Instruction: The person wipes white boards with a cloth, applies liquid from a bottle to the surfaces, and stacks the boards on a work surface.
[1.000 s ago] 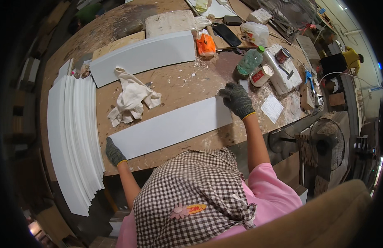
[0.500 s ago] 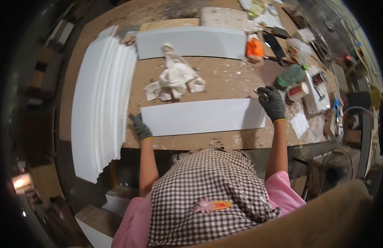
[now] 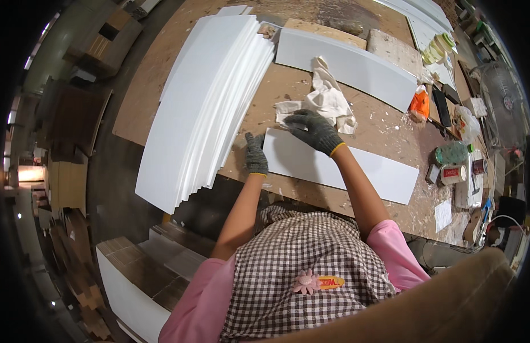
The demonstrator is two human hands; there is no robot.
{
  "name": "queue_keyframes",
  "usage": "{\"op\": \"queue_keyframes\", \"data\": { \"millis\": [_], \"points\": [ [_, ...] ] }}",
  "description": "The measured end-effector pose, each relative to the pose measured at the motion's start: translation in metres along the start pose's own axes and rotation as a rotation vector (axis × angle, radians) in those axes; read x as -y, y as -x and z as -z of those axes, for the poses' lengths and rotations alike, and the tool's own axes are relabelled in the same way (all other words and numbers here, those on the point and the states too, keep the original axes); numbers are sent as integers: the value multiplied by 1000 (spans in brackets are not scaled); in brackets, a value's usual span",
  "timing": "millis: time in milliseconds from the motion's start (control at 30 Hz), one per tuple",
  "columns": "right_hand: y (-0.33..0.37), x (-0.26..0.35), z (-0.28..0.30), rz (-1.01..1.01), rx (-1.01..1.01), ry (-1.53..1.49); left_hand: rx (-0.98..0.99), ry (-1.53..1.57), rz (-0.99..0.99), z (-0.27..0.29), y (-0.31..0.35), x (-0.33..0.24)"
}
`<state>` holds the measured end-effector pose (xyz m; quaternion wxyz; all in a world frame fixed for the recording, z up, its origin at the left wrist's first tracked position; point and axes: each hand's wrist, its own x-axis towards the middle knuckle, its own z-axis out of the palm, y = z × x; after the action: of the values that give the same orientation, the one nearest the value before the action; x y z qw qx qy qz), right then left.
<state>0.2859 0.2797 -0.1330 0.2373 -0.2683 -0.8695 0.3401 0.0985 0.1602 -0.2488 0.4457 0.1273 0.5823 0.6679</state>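
A long white panel [image 3: 365, 171] lies flat on the brown work table. My right hand [image 3: 316, 131], in a dark grey knitted glove with a yellow cuff, is over its left end, beside a crumpled off-white cloth [image 3: 328, 102]. Its fingers are bent together; whatever they hold, if anything, is hidden. At the panel's left end is my left hand [image 3: 256, 155], gloved alike, fingers stretched and holding nothing. Just left of it stands a stack of white panels [image 3: 199, 108], fanned in uneven layers.
Another white panel [image 3: 345, 63] lies beyond the cloth. To the right are an orange packet [image 3: 419, 104], a dark phone [image 3: 441, 107], a green bottle [image 3: 453, 153] and a cup [image 3: 452, 174]. A fan [image 3: 505, 94] stands at far right. The table's near edge runs before my apron [image 3: 310, 257].
My right hand has moved left along the panel, from its right end to its left end near the cloth. The view has turned, so the table now appears tilted.
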Motion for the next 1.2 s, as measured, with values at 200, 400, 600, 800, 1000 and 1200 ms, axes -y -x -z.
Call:
{"op": "queue_keyframes", "data": {
  "millis": [200,400,600,800,1000,1200],
  "points": [
    [-47,8,-35,90,157,221,-135,-411,-89,6,-1,3],
    [-65,17,-37,10,209,342,-105,-722,-185,24,-10,23],
    [-75,31,-31,-11,278,499,-88,-667,-241,23,-10,20],
    [-57,36,-8,-80,288,494,81,-144,24,14,-3,-8],
    [119,-11,60,-379,-316,-313,472,-712,-6,-45,22,-47],
    [307,-59,71,-658,-1143,-252,319,-1476,-774,86,-50,2]
  ]
}}
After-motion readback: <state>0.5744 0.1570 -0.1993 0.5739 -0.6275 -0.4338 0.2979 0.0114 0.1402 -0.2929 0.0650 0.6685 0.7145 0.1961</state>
